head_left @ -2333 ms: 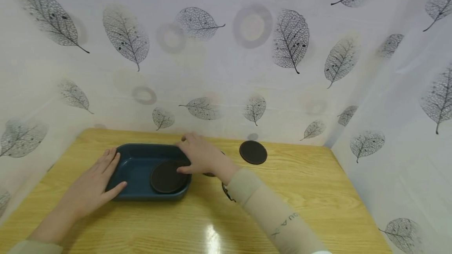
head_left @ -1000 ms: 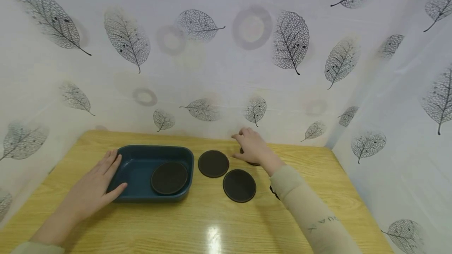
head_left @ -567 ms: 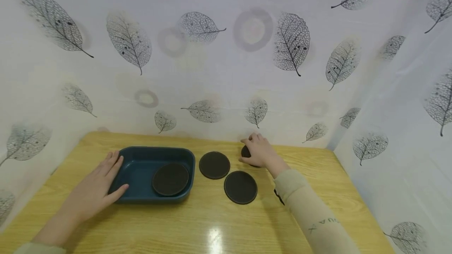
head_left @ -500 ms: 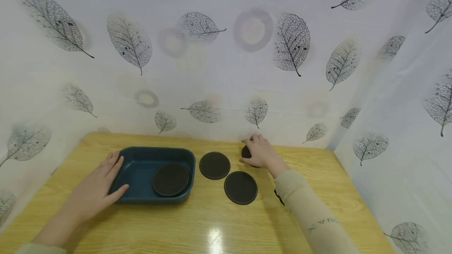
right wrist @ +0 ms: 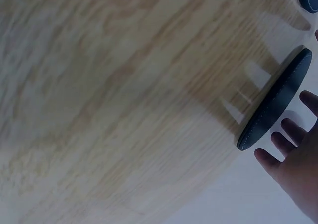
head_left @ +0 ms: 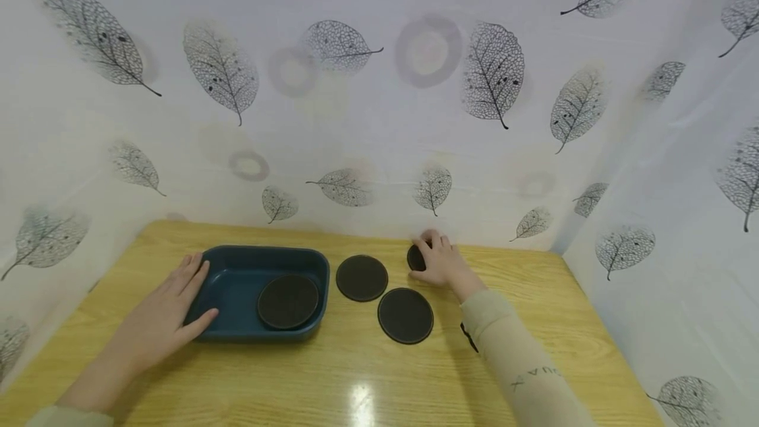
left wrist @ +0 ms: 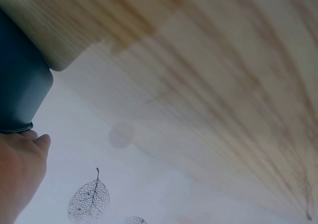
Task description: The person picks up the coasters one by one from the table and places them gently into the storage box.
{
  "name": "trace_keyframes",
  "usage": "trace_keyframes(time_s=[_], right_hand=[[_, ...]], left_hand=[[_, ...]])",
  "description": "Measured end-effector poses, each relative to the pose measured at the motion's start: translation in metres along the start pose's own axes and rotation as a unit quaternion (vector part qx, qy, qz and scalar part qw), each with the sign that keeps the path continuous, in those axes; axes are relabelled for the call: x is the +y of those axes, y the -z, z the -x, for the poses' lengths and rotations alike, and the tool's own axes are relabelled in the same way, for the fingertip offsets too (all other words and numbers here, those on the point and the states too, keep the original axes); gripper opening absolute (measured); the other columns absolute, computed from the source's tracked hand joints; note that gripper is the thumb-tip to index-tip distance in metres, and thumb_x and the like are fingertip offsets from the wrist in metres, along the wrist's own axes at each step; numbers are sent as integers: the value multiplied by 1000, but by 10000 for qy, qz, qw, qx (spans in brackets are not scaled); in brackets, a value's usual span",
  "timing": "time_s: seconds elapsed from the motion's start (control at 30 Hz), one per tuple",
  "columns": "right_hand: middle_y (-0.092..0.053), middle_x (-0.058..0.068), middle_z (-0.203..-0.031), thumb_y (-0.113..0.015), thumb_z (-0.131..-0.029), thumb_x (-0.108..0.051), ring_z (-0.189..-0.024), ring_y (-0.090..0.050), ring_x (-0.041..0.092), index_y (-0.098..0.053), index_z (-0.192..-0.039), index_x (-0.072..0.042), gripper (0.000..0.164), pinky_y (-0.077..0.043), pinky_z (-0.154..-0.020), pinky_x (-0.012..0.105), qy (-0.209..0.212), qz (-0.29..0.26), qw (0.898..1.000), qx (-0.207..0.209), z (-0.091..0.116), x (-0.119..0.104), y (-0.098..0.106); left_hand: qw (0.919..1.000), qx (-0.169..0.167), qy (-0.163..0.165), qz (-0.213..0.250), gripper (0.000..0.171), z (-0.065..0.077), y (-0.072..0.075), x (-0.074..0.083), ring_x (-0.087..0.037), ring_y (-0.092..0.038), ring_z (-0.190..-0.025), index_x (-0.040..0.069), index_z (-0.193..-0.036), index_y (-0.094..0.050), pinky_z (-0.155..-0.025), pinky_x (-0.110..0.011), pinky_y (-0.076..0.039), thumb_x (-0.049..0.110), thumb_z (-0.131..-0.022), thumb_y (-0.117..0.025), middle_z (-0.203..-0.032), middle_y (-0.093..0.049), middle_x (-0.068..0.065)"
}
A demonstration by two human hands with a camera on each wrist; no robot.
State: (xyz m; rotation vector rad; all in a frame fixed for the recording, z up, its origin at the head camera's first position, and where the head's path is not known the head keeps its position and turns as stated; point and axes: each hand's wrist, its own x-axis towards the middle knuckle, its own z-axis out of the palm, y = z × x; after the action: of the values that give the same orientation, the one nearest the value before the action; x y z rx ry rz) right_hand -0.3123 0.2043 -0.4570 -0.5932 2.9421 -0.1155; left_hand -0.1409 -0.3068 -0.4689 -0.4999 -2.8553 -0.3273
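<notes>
My left hand rests along the left end of a dark blue rectangular tray, fingers straight and thumb over the near rim. In the left wrist view, fingertips of that hand meet the tray's rim. A round black coaster lies inside the tray, at its right. My right hand is over the farthest-right coaster and hides part of it. In the right wrist view, spread, slightly bent fingers of that hand are beside this stitched-edge coaster; the thumb is mostly out of view.
Two more black coasters lie flat on the wooden table, one coaster just right of the tray and another coaster nearer me. A leaf-patterned curtain hangs behind the table and along its right side.
My right hand has gone from the tray's right end to the farthest-right coaster and come down over it. My left hand has stayed on the tray.
</notes>
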Motion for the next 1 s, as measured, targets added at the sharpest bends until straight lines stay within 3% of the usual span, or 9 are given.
trace_keyframes(time_s=[0.53, 1.0], right_hand=[[-20, 26, -168, -67, -97, -52, -148, -34, 55, -30, -168, -21, 86, -37, -114, 76, -272, -298, 9989, -250, -8, 7, -12], [-26, 30, -166, -70, -97, -49, -146, -36, 57, -34, -167, -19, 84, -36, -113, 78, -311, -288, 9989, -199, -8, 4, -9]], left_hand=[[10000, 26, -14, -29, 93, 0, -1, 0, -38, -2, -167, -8, -166, -21, -116, -7, 23, 46, -104, -64, -175, -11, -29], [10000, 74, -38, -23, 93, 1, -1, 0, -30, 7, -167, -7, -166, -20, -117, -8, 23, 45, -104, -65, -176, -10, -29]])
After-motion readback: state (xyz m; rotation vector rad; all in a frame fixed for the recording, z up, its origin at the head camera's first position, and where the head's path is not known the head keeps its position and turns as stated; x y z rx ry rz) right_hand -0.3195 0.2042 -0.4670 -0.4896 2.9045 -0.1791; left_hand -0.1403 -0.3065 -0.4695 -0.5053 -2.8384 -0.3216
